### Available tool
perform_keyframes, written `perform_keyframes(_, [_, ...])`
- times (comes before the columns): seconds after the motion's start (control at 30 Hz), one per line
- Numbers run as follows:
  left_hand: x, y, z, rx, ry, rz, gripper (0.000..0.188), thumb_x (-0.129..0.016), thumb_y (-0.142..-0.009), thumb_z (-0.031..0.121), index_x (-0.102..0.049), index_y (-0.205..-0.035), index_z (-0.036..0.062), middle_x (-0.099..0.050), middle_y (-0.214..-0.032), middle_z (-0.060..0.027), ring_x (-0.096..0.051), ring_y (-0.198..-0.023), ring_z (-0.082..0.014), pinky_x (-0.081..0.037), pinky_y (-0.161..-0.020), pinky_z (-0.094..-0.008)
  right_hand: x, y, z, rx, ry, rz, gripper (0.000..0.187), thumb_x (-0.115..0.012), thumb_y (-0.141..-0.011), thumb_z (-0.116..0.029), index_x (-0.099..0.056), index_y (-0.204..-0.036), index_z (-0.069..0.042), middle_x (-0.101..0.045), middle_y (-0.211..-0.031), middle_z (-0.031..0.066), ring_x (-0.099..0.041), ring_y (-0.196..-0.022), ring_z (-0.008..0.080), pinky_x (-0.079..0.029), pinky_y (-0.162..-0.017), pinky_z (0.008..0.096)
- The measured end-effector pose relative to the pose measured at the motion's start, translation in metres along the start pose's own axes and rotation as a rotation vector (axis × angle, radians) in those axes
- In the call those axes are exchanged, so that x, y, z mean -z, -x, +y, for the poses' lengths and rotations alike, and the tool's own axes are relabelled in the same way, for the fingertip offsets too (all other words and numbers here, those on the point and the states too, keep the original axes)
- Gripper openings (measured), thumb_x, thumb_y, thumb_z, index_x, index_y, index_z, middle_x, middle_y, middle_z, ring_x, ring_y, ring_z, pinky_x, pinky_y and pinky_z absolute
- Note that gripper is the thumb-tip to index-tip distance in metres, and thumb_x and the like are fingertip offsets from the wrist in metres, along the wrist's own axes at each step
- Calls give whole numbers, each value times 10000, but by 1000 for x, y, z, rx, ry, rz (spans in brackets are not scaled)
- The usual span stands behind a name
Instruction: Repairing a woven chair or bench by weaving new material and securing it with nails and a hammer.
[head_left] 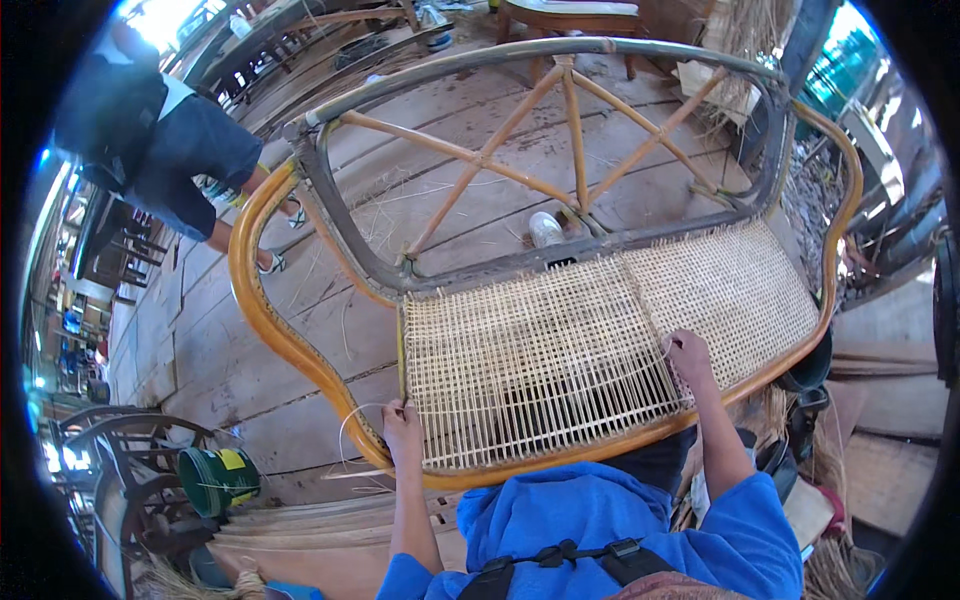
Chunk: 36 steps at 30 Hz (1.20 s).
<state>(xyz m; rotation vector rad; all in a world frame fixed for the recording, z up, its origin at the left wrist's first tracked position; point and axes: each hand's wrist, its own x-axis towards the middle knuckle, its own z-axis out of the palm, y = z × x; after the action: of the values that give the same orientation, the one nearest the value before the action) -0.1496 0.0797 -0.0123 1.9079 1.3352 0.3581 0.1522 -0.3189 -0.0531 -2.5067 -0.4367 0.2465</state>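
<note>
In front of me stands a rattan bench frame [290, 350] with a seat of woven pale cane [520, 310]. Toward the back and on the right side the weave is dense; nearer me on the left half, gaps show between the strands. At the seat's left edge, my left hand [403, 432] is closed in a pinch on a thin cane strand [345, 430], which curves loosely out to the left. Over the seat's middle divider, my right hand [688, 360] pinches what looks like a cane strand, its fingertips close against the weave.
The bench's dark backrest [350, 225] with crossed rattan poles rises beyond the seat. A person [195, 150] stands at the far left. A green bucket [218, 478] and dark chair frames [130, 470] are at the lower left. A can [546, 230] sits on the plank floor [300, 400].
</note>
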Motion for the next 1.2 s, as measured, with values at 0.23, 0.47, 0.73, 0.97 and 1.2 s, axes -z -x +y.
perform_keyframes(0.23, [-2, 7, -2, -78, -66, 69, 203, -501, -854, 150, -564, -898, -38, -580, -836, -191, -559, -785, -319, -437, -714, -377, -5, -1, 8, -21, 130, -7, 152, -591, -754, -171, -599, -811, -31, -593, -778, 177, -580, -735, 329, -458, -664, 391])
perform_keyframes(0.47, [14, 3, 17, -467, -45, -6, 242, -499, -863, 200, -581, -897, -26, -578, -855, -134, -546, -816, -265, -434, -727, -351, 15, -2, 17, -35, -23, -306, 201, -602, -729, -142, -545, -883, -27, -571, -787, 146, -567, -731, 291, -453, -656, 358])
perform_keyframes(0.73, [11, -11, 22, 88, 371, -300, 374, -389, -928, 320, -566, -777, 27, -471, -603, -1, -359, -470, -53, -290, -438, -217, 6, -10, 27, 9, 90, -262, 200, -564, -725, -192, -530, -776, -2, -554, -735, 170, -547, -696, 310, -429, -632, 390])
perform_keyframes(0.97, [12, -19, 16, 25, 323, -399, 399, -428, -913, 337, -511, -648, 50, -540, -635, -46, -342, -457, -37, -280, -426, -190, 12, -17, -3, -206, -28, -349, 242, -662, -674, -188, -541, -783, -9, -574, -699, 127, -556, -644, 244, -439, -615, 351])
perform_keyframes(1.2, [2, -30, -17, 383, 919, -138, 335, -490, -875, 325, -383, -621, 134, -370, -544, 15, -330, -439, -65, -249, -359, -190, 7, -15, 8, -178, -1, -330, 256, -677, -688, -216, -576, -810, -15, -578, -668, 90, -537, -612, 170, -435, -601, 304])
